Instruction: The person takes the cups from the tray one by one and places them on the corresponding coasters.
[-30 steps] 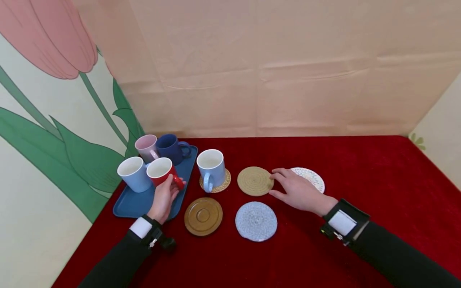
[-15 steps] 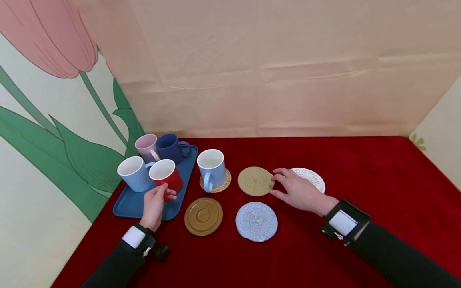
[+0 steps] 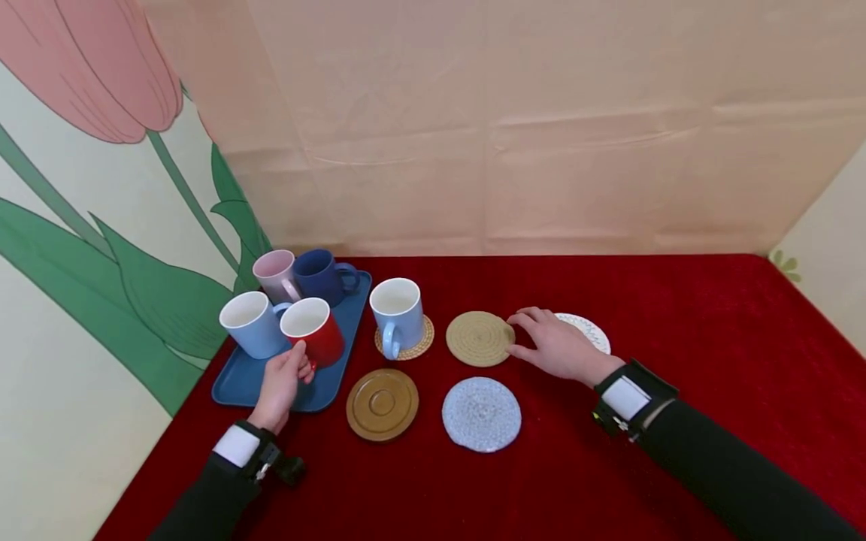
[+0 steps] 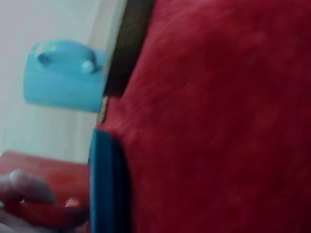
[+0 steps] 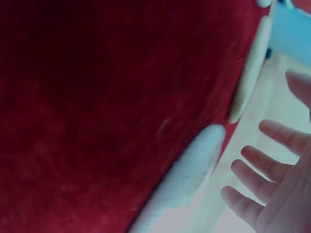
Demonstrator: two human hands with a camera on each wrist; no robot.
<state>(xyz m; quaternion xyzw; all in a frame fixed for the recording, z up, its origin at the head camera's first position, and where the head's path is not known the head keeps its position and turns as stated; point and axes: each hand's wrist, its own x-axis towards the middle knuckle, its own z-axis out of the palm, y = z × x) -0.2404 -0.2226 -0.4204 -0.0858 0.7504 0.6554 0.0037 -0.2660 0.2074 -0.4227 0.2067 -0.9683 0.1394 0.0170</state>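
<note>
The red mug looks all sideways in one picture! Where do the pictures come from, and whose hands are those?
No robot here, just one person's bare hands. The wide picture is from the head, looking down. The others are taken from each wrist; the left one probably looks sideways because it tilts with the arm.

On the red cloth is a blue tray. The left hand holds the red mug by its handle there, beside a light blue mug, with a pink mug and a dark blue mug behind. Another blue mug stands on a woven coaster. Then come a brown disc, a tan mat, a speckled blue mat and a patterned white mat, partly hidden by the right hand. That hand is near the tan mat and holds nothing.
</note>
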